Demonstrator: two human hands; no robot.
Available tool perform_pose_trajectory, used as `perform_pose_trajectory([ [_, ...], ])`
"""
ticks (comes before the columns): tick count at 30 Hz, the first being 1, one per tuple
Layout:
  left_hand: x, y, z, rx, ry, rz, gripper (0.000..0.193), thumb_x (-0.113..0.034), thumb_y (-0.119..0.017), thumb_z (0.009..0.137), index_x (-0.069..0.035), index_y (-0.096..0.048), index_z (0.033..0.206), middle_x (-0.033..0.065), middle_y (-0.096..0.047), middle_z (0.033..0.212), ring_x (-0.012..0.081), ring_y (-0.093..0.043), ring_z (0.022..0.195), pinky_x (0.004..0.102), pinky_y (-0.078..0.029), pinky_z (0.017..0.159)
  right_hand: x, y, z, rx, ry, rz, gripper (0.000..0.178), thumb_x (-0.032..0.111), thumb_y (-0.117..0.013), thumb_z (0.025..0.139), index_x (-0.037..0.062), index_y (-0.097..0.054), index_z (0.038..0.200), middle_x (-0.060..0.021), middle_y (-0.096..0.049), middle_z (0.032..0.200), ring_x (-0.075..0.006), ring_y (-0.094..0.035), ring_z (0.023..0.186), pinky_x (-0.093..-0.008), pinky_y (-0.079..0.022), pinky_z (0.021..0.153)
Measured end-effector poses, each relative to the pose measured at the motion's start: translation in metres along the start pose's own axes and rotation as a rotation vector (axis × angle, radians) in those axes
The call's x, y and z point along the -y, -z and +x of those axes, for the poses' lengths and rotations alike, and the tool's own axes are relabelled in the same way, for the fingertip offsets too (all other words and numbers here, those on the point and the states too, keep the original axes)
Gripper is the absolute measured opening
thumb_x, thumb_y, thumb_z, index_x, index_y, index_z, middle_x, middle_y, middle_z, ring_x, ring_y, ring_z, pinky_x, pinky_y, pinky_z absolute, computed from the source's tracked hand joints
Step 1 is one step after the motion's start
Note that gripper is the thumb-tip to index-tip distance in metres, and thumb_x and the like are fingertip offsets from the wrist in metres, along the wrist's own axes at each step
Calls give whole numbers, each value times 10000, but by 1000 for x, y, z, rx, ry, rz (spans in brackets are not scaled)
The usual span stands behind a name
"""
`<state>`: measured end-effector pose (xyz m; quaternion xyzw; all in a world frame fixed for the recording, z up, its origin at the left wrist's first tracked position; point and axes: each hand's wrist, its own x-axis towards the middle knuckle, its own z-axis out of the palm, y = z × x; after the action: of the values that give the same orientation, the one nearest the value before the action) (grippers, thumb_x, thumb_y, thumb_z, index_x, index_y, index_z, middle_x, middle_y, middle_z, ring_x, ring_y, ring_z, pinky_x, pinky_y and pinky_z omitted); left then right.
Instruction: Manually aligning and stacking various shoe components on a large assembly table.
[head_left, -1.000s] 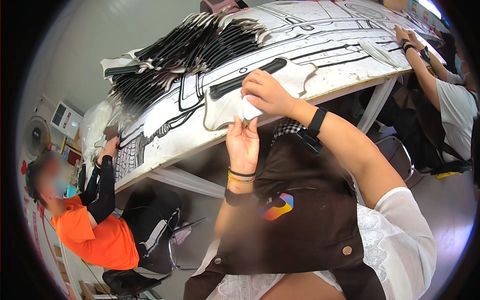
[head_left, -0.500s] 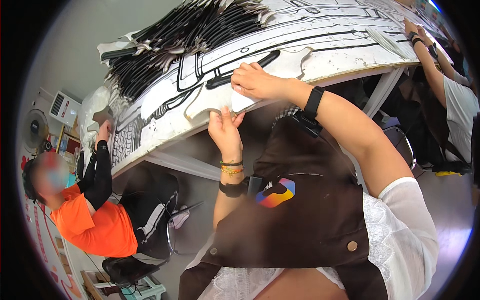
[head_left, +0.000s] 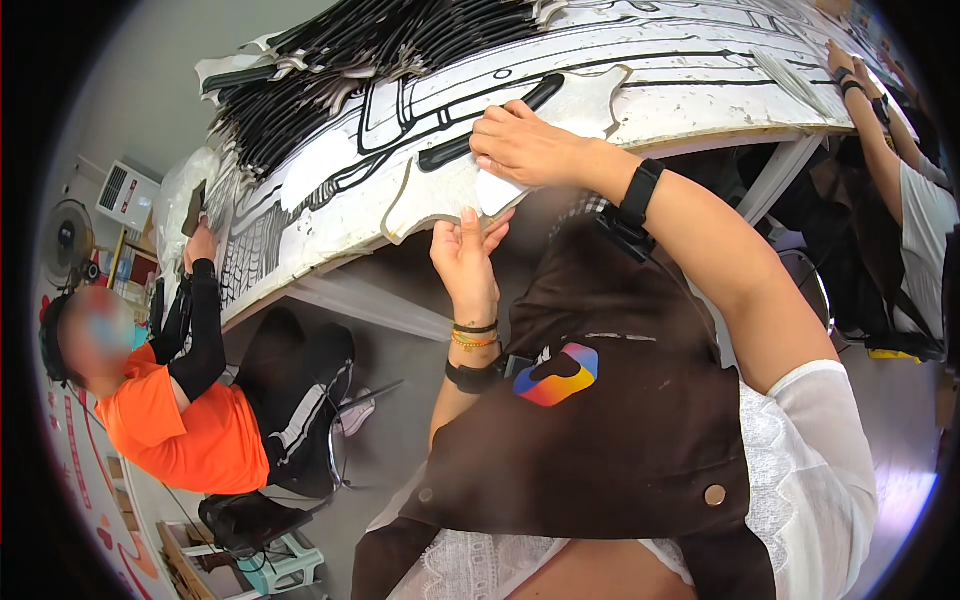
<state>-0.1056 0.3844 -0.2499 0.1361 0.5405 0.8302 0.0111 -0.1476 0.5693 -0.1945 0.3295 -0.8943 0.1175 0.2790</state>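
White worktable [head_left: 700, 105], streaked with black outlines and bending across the top of the view, carries a dark stack of flat cut pieces [head_left: 330, 70] at its far left end, and a white flat cut piece [head_left: 455, 185] lies at the near edge in front of us. Our right hand [head_left: 525, 145] rests palm down on that piece, fingers curled over its edge and pressing it to the table; whether the thumb pinches underneath we cannot tell. Our left hand [head_left: 468, 255] comes up from below the table edge, fingers [head_left: 468, 222] straight and loose, their tips touching the piece's overhanging lower edge, gripping nothing. The piece runs lengthwise along the table edge, from lower left to upper right, so it sits just above the left fingertips and under the right palm; the right hand is the nearer. A person in an orange shirt [head_left: 175, 430] sits at our left, another person's arm [head_left: 880, 130] at far right.
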Motion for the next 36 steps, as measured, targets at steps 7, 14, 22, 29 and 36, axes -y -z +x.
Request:
perform_pose_trajectory([
  [7, -1, 1, -2, 3, 57, -55, 249, -177, -553, 991, 60, -477, 1006, 234, -636, 1044, 351, -703, 910, 277, -611, 677, 2, -1, 0, -4, 40, -134, 214, 282, -526, 942, 75, -576, 928, -54, -556, 952, -234, -486, 985, -402, -353, 888],
  [14, -6, 1, -1, 1, 128, -184, 280, -176, -542, 993, 89, -496, 1068, 235, -646, 1026, 362, -699, 923, 292, -622, 690, 2, 0, -2, 38, 30, -195, 146, 231, -516, 941, 88, -543, 953, -48, -516, 949, -220, -471, 978, -377, -346, 883],
  [22, -17, -8, 4, 166, 342, -241, 362, -186, -560, 983, 136, -504, 1140, 281, -656, 1016, 356, -702, 922, 312, -626, 680, 3, 1, 0, 74, -18, -92, 188, 267, -552, 904, 117, -551, 1018, -48, -540, 1147, -230, -489, 1095, -408, -359, 921],
  [29, -14, -30, 1, 126, 265, -21, 330, -147, -572, 960, 161, -527, 1070, 274, -680, 890, 322, -725, 776, 284, -600, 608, -9, 0, -15, 79, -44, -162, 423, 370, -460, 969, 112, -474, 1305, -95, -427, 1445, -256, -354, 1369, -426, -268, 1110],
  [36, -13, -31, 2, 67, 229, 30, 304, -132, -563, 942, 172, -574, 958, 258, -687, 826, 318, -722, 716, 279, -561, 573, -31, 20, -47, 129, -86, -243, 487, 351, -424, 988, 158, -384, 1434, -101, -384, 1482, -268, -347, 1373, -431, -270, 1119],
])
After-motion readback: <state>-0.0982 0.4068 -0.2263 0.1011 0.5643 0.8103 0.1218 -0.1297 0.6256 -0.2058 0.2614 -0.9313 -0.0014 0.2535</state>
